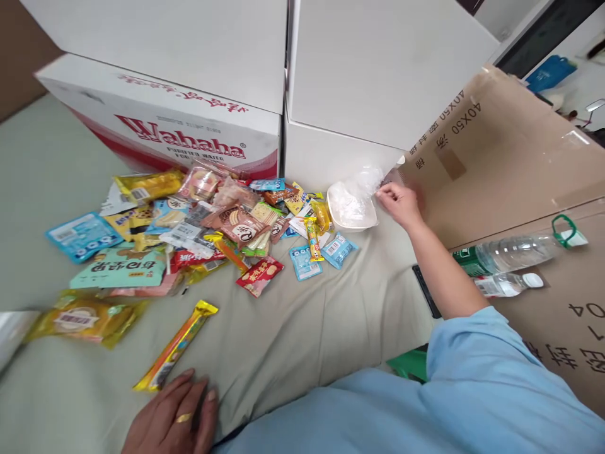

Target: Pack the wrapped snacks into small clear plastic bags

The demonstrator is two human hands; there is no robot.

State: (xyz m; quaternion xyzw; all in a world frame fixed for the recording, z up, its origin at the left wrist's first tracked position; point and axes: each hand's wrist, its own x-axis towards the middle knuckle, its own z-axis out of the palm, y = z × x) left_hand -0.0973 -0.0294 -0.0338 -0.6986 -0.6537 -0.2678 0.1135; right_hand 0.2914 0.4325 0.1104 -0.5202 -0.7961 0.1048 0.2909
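Note:
My left hand (172,413), with a gold ring, lies on the grey-green cloth (265,353), its fingers loosely bent and holding nothing. Just beyond its fingertips is a long yellow-and-orange snack packet (177,347). My right hand (401,205) reaches to the right side of a white plastic bowl (352,222). Its thumb and fingers are pinched together at the edge of a crumpled clear plastic bag (362,188) that bulges out of the bowl. Left of the bowl spreads a heap of wrapped snacks, among them a brown packet (241,226) and a red packet (259,276).
A Wahaha water carton (189,135) and a white box (331,154) stand behind the snacks. On the right, a large brown carton (501,151) borders the cloth. Two plastic bottles, one big (515,252) and one small (508,285), lie there.

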